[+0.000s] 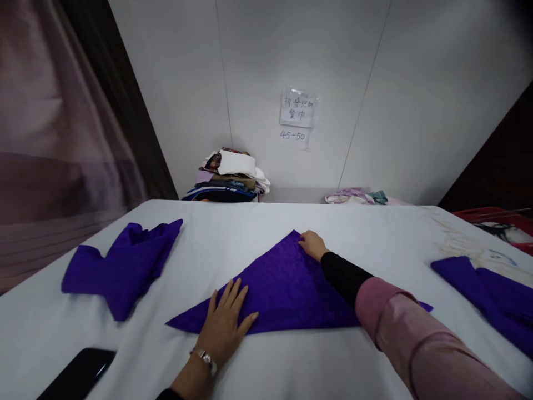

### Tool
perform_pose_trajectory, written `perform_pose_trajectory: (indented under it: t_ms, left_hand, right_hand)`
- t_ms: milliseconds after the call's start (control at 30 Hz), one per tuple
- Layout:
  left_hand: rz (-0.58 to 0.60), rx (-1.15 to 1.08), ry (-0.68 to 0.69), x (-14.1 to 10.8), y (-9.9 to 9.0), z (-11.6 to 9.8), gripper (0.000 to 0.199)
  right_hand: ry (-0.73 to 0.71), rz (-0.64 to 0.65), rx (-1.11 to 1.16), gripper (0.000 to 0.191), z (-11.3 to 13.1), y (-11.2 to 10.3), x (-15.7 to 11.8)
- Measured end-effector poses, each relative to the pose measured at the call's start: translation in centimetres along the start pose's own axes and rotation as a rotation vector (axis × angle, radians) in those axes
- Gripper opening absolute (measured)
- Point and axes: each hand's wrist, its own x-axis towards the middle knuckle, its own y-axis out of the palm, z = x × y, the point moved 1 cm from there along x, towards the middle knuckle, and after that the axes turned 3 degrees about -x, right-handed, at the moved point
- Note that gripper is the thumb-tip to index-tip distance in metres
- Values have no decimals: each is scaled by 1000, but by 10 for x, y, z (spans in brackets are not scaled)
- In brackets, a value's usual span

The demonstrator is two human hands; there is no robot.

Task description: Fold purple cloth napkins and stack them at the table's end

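Observation:
A purple cloth point(283, 289) lies as a flat triangle on the white-covered table, its peak pointing away from me and its long edge towards me. My left hand point(225, 322), with a watch on the wrist, rests with fingers spread on the cloth's left part. At the peak, the fingers of my right hand point(313, 244) are closed on the cloth's edge, just right of the tip. My right forearm covers part of the cloth's right side; its right corner shows beyond the sleeve.
Crumpled purple cloth point(120, 266) lies at the left, more purple cloth point(491, 294) at the right. A black phone point(79, 375) is front left. Behind the table are stacked clothes point(229, 178), a smaller cloth pile point(352, 196) and a wall sign point(297, 111). A red basket point(491, 214) stands far right.

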Motion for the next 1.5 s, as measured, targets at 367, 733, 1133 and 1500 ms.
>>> perform_pose_trajectory:
  t_ms: [367,733,1133,1500]
  left_hand:
    - [-68,13,53,2,1,1,60]
    - [-49,45,64,0,6,4,62]
    - [-40,65,68,0,5,3,63]
    - [7,54,32,2,1,-1,64]
  right_hand:
    - [-10,-82,-51,18,0,3,-2]
    - [-83,-112,-89,20,-4,5,-3]
    - [-551,185,14,71,24,18,-61]
    - [-73,136,-188,63,-79,-26,-81]
